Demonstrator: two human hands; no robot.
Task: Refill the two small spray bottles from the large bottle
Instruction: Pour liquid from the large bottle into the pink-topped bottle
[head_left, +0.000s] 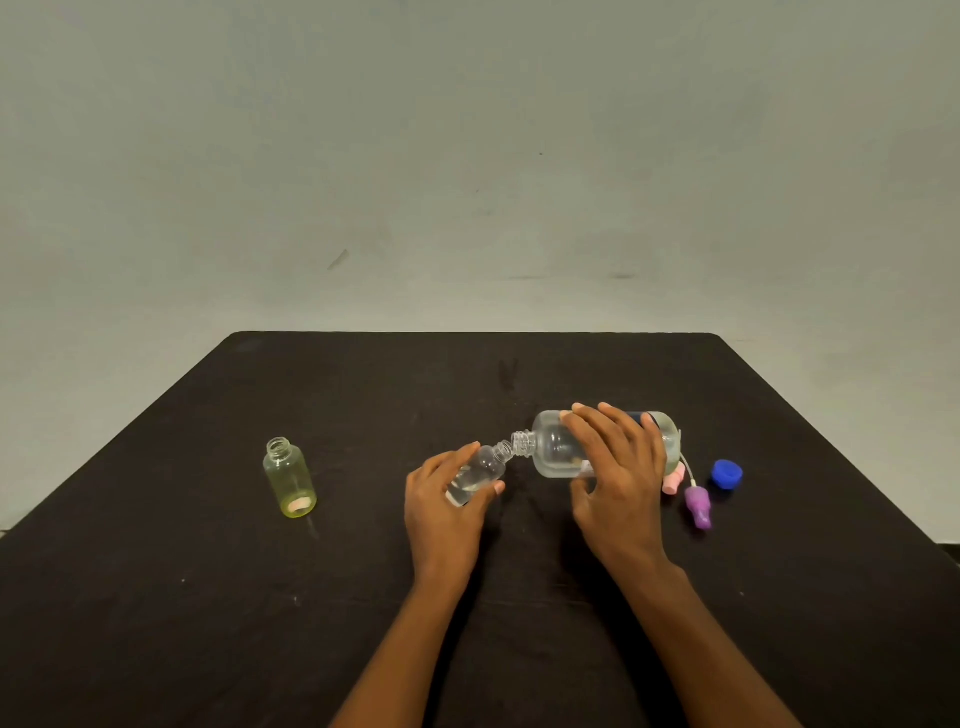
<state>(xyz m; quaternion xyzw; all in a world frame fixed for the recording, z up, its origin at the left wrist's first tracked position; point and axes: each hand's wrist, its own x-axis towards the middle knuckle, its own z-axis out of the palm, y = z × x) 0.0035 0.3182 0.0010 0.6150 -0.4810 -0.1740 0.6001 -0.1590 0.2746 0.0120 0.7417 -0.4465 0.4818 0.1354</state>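
My right hand (618, 467) grips the large clear bottle (556, 447), tipped on its side with its open threaded neck pointing left. That neck meets the mouth of a small clear spray bottle (485, 465), which my left hand (447, 499) holds tilted up toward it. Clear liquid shows in the small bottle's lower part. A second small bottle (289, 478), yellow-green and uncapped, stands upright at the left, apart from both hands.
On the black table (208, 597), right of the large bottle, lie a purple spray head (697, 506) with a white tube, a pink spray head (673, 480) partly hidden by my right hand, and a blue cap (726, 474). A grey wall stands behind.
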